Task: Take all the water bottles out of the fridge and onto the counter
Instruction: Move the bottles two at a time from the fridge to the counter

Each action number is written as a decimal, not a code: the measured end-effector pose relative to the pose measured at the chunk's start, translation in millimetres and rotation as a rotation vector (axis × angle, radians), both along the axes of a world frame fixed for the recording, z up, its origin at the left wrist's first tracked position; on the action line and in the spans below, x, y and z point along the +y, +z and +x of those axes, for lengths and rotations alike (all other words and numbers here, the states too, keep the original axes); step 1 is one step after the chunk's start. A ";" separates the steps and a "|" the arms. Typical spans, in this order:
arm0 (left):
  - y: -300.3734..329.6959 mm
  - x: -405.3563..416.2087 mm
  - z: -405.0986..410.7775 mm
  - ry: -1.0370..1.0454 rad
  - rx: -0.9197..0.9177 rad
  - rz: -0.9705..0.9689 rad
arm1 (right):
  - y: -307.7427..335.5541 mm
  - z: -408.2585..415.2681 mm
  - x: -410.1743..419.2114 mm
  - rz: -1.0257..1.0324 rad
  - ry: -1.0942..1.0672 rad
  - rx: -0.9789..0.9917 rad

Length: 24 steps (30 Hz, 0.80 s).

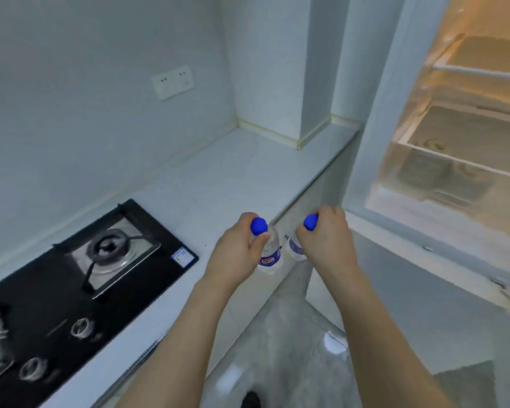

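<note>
Two bottles in transit, one per hand. Left hand is wrapped around the neck of the left bottle, thumb under its blue cap; bottle hangs below the fist, long axis near upright, tilted slightly. Right hand is clamped on the neck of the right bottle, blue cap poking out at the thumb side, body mostly hidden under the hand.

Both bottles sit just beside each other, between the two hands, roughly over the counter edge. Bare countertop lies ahead and to the left of the left hand, so the left hand is nearer the set-down spot; right hand has to cross over the edge first. Stove is further left of the left hand. Open fridge is right of the right hand; shelves in view look empty, lower part too blurred to tell.

Judgement: carry phase, next is lowering both upright onto the counter.
</note>
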<state>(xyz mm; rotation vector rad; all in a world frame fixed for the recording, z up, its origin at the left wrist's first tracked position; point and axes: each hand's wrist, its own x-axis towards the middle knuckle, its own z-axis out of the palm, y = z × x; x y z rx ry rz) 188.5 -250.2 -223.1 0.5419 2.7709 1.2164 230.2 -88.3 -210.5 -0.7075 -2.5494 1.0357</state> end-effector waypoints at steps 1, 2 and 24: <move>-0.6 -14.4 4.7 0.044 -0.019 -0.005 | -1.7 -4.7 -11.6 -0.005 0.043 0.007; -1.0 -30.7 10.3 0.098 -0.029 -0.013 | -3.8 -9.1 -25.3 -0.001 0.097 0.016; 23.0 -388.3 174.8 0.779 0.058 -0.069 | 34.0 50.4 -393.0 0.075 0.795 0.073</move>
